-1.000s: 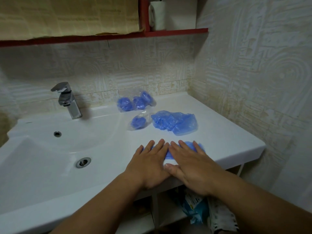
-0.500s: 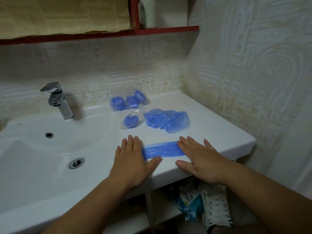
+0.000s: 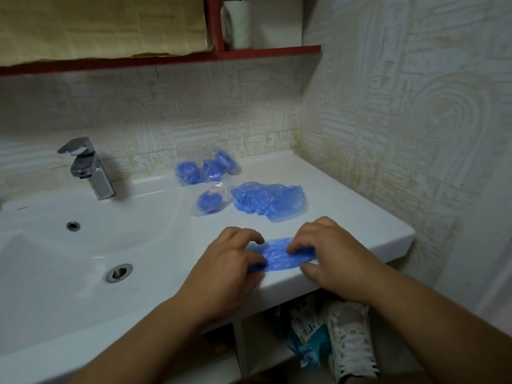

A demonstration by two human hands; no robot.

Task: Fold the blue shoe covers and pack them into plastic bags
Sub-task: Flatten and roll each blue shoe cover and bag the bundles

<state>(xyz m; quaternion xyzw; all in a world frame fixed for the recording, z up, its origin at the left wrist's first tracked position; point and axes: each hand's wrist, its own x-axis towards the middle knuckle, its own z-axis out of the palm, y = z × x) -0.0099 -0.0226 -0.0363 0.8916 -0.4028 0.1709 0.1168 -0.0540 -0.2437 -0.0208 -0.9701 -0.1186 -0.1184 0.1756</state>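
A flattened blue shoe cover (image 3: 278,254) lies as a strip near the front edge of the white countertop (image 3: 360,217). My left hand (image 3: 230,261) pinches its left end with curled fingers. Its right end is pinched by my right hand (image 3: 332,253). Behind them lies a loose heap of blue shoe covers (image 3: 270,200). A clear plastic bag with one rolled cover (image 3: 209,202) sits to the heap's left. Further back, a clear bag (image 3: 206,169) holds three rolled covers.
The sink basin (image 3: 83,245) with its drain (image 3: 119,272) lies to the left, the chrome tap (image 3: 88,169) behind it. A tiled wall (image 3: 415,120) closes the right side. A red shelf (image 3: 166,59) hangs above. Below the counter are a white shoe (image 3: 350,339) and a packet (image 3: 307,333).
My flat hands slid apart along the cover, smoothing it into a strip. Now both have curled their fingers and taken hold of its ends.
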